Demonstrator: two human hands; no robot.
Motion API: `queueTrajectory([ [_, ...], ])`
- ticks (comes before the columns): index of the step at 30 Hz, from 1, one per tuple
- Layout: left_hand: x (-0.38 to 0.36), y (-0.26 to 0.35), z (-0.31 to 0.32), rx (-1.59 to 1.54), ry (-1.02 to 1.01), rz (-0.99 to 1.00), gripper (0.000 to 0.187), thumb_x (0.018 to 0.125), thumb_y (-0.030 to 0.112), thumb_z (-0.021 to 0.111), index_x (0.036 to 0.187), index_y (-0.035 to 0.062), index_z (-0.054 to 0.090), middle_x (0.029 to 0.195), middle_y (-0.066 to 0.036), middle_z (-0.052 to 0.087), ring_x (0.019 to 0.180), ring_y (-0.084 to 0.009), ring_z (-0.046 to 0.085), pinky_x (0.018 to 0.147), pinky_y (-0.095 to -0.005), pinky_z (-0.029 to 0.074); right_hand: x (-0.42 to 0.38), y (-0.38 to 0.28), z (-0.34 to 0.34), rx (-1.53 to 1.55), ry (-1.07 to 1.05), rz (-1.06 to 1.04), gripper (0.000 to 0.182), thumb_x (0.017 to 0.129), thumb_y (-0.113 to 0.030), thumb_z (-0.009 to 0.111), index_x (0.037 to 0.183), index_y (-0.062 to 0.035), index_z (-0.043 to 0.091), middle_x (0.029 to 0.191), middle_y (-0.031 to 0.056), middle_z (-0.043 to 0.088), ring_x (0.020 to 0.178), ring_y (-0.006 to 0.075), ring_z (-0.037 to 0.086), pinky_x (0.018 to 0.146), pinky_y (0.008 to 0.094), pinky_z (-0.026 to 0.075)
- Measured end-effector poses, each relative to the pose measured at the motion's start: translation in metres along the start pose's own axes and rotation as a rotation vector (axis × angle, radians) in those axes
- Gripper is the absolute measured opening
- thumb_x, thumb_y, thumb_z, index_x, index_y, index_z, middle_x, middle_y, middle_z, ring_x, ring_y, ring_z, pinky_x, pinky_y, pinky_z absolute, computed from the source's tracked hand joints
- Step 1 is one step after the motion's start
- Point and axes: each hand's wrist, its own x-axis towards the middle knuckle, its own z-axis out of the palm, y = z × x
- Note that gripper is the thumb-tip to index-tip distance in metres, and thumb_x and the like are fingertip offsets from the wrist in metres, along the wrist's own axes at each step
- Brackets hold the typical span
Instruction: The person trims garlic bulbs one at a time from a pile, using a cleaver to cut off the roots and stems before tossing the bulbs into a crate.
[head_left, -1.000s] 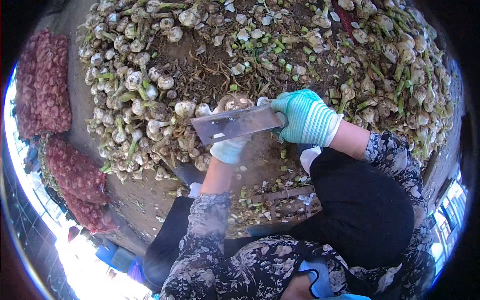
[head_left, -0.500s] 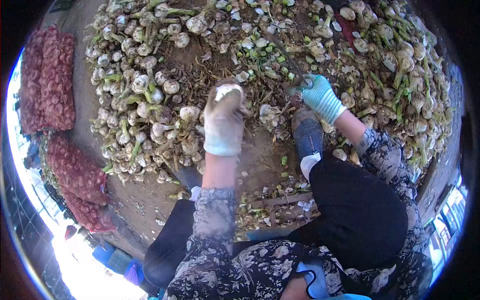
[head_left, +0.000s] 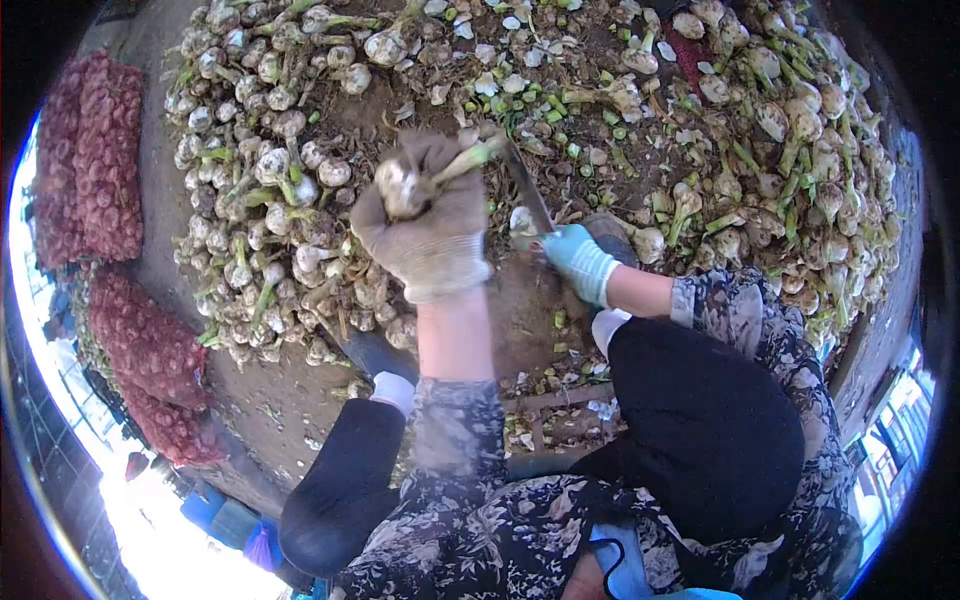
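My left hand (head_left: 432,235), in a dirty pale work glove, is closed around a garlic bulb (head_left: 403,188) whose green stalk points to the upper right. In a mint-striped glove, my right hand (head_left: 582,262) grips a knife (head_left: 528,187), its long blade slanting up and left. The blade's upper end reaches the cut end of the stalk and overlaps it in this view. Beyond the hands, chopped green stalk pieces (head_left: 514,102) and dry leaves cover the ground.
Garlic bulbs with stalks lie in a large pile on the left (head_left: 270,165) and another on the right (head_left: 800,130). Red mesh sacks (head_left: 90,160) full of bulbs stand at the far left. My shoes rest among the garlic, knees bent on both sides.
The left hand has turned, now showing the garlic bulb and stalk in it. My right hand has come down and left with the knife, bringing the blade to the stalk.
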Motion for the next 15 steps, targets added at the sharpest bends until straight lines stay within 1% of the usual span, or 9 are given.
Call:
queueTrajectory([
  [1, -0.009, -0.026, 0.026, 0.139, -0.054, 0.01, 0.02, 0.065, 0.022, 0.052, 0.072, 0.0055, 0.045, 0.07, -0.007, 0.047, 0.062, -0.0191, 0.042, 0.067, -0.0367, 0.039, -0.005, 0.016, -0.007, -0.169, -0.004, -0.175, 0.024, 0.078, -0.023, 0.062, 0.082, 0.0007, 0.058, 0.061, 0.0048, 0.056, 0.056, 0.0119, 0.047, 0.052, 0.0296, 0.041],
  [3, -0.023, -0.079, 0.018, 0.739, -0.25, -0.091, 0.049, 0.07, 0.018, 0.061, 0.112, 0.0005, 0.041, 0.094, -0.01, 0.052, 0.084, -0.0202, 0.051, 0.083, -0.0349, 0.041, -0.007, 0.035, -0.017, -0.261, 0.02, -0.371, 0.025, 0.078, -0.023, 0.062, 0.084, 0.0012, 0.058, 0.063, 0.005, 0.056, 0.056, 0.0126, 0.047, 0.052, 0.0299, 0.041],
  [4, -0.027, -0.096, 0.015, 0.993, -0.485, -0.288, 0.072, 0.067, 0.013, 0.067, 0.128, -0.0009, 0.031, 0.111, -0.012, 0.051, 0.096, -0.0201, 0.051, 0.085, -0.0313, 0.041, -0.006, 0.04, -0.023, -0.236, 0.035, -0.387, 0.026, 0.078, -0.023, 0.062, 0.084, 0.0015, 0.058, 0.063, 0.0051, 0.057, 0.056, 0.013, 0.047, 0.052, 0.03, 0.041],
  [8, -0.024, -0.065, -0.022, 1.977, -0.048, 0.576, 0.04, 0.075, 0.018, 0.063, 0.11, 0.0032, 0.051, 0.104, -0.009, 0.053, 0.084, -0.017, 0.054, 0.072, -0.0265, 0.047, 0.003, 0.026, -0.054, 0.023, 0.091, -0.099, 0.028, 0.078, -0.023, 0.063, 0.087, 0.0025, 0.058, 0.067, 0.0056, 0.058, 0.055, 0.0143, 0.045, 0.053, 0.0305, 0.041],
  [9, -0.015, -0.035, -0.047, 1.679, 0.2, 0.495, 0.04, 0.067, 0.01, 0.068, 0.103, 0.0011, 0.054, 0.098, -0.01, 0.055, 0.082, -0.0152, 0.054, 0.069, -0.0258, 0.046, 0.001, 0.024, -0.056, 0.119, 0.115, -0.003, 0.028, 0.078, -0.023, 0.063, 0.088, 0.0028, 0.058, 0.067, 0.0057, 0.058, 0.055, 0.0147, 0.045, 0.053, 0.0306, 0.04],
  [11, -0.019, 0.023, -0.063, 1.715, 0.497, 0.419, 0.031, 0.066, 0.005, 0.064, 0.095, -0.0034, 0.056, 0.088, -0.01, 0.059, 0.077, -0.0174, 0.054, 0.072, -0.0272, 0.045, -0.002, 0.024, -0.057, 0.216, 0.191, 0.09, 0.028, 0.076, -0.02, 0.066, 0.09, 0.0033, 0.058, 0.069, 0.0035, 0.059, 0.056, 0.0113, 0.047, 0.053, 0.0272, 0.041],
  [13, -0.023, 0.065, -0.084, 2.111, 0.83, 0.412, 0.032, 0.067, 0.005, 0.062, 0.097, -0.005, 0.056, 0.09, -0.012, 0.06, 0.079, -0.0179, 0.057, 0.074, -0.0271, 0.045, -0.012, -0.005, -0.056, 0.187, 0.2, 0.075, 0.027, 0.076, -0.019, 0.065, 0.091, 0.0033, 0.058, 0.07, 0.0031, 0.058, 0.057, 0.0103, 0.047, 0.052, 0.0267, 0.041],
  [14, -0.028, 0.071, -0.083, 2.171, 0.847, 0.461, 0.037, 0.065, 0.006, 0.063, 0.102, 0.0, 0.056, 0.091, -0.012, 0.059, 0.08, -0.0193, 0.058, 0.076, -0.028, 0.046, -0.02, -0.024, -0.054, 0.182, 0.177, 0.03, 0.031, 0.075, -0.022, 0.066, 0.09, 0.0037, 0.058, 0.069, 0.0045, 0.059, 0.056, 0.0118, 0.046, 0.052, 0.0281, 0.04],
  [15, -0.031, 0.079, -0.091, 2.386, 0.755, 0.575, 0.03, 0.064, 0.006, 0.063, 0.094, 0.0033, 0.059, 0.094, -0.013, 0.057, 0.079, -0.0215, 0.058, 0.072, -0.0295, 0.048, -0.026, -0.032, -0.053, 0.18, 0.152, -0.012, 0.035, 0.074, -0.026, 0.068, 0.089, 0.0041, 0.057, 0.068, 0.0058, 0.059, 0.055, 0.0133, 0.045, 0.052, 0.0295, 0.04],
])
